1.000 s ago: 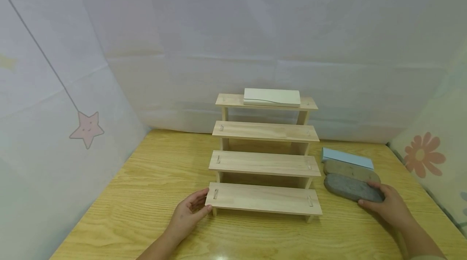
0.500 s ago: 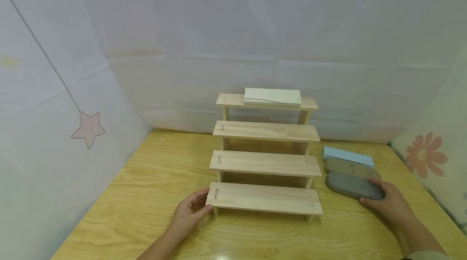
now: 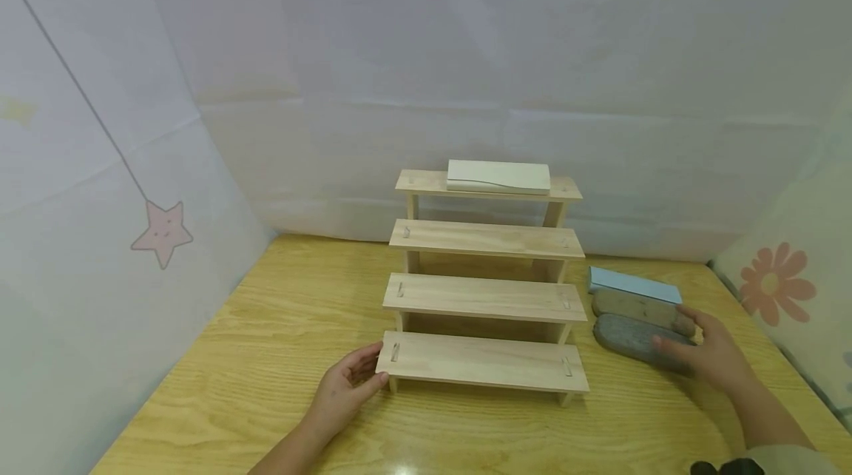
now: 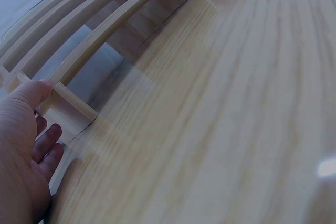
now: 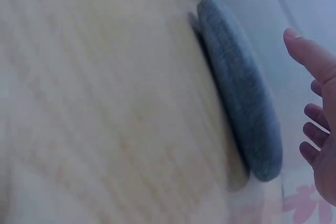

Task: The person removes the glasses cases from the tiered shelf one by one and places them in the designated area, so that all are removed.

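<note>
A four-step wooden display stand (image 3: 479, 297) stands mid-table. My left hand (image 3: 342, 393) holds the left end of its lowest step, thumb at the front corner and fingers at the side; the left wrist view shows the thumb (image 4: 34, 92) against the wood. At the right lies a grey, oblong, rounded glasses case (image 3: 629, 338). Over its right end hovers my right hand (image 3: 712, 353), thumb and fingers spread. In the right wrist view, the hand (image 5: 320, 103) is apart from the grey case (image 5: 241, 93) and holds nothing.
Behind the grey case lie a brown one (image 3: 632, 306) of similar shape and a light blue case (image 3: 632, 285). A white case (image 3: 499, 175) rests on the stand's top step. Printed cloth walls (image 3: 466, 53) surround the wooden table (image 3: 279, 312).
My right hand has let go of the grey case's right end and risen slightly off it. The left hand keeps its hold on the stand.
</note>
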The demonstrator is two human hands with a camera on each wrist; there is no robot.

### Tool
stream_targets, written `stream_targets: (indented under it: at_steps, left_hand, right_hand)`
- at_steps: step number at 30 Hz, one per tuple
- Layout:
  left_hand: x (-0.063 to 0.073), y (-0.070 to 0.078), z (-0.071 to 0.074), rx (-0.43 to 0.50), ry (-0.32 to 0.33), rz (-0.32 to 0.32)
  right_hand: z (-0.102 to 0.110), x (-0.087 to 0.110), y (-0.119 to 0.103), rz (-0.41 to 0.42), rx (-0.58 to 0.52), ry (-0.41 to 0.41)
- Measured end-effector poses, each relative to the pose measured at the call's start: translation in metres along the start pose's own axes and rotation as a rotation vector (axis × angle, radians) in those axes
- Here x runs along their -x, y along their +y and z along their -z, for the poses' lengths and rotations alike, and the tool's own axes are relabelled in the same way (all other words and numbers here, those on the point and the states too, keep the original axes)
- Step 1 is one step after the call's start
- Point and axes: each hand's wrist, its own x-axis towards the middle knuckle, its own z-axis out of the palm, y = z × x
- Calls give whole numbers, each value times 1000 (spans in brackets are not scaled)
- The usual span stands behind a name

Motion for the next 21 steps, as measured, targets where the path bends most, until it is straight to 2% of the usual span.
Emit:
stream_targets:
  at_steps: [8, 13, 19, 21]
  left_hand:
    - [-1, 0, 0, -4, -2, 6]
    - [-1, 1, 0, -8, -3, 3]
    - [0, 2, 0, 5, -3, 25]
    - [0, 2, 0, 5, -3, 26]
  right_hand:
    - [10, -14, -29, 98, -44, 58]
    - [19, -23, -49, 84, -3, 57]
    - [28, -34, -74, 153, -15, 80]
    - [30, -37, -82, 142, -7, 69]
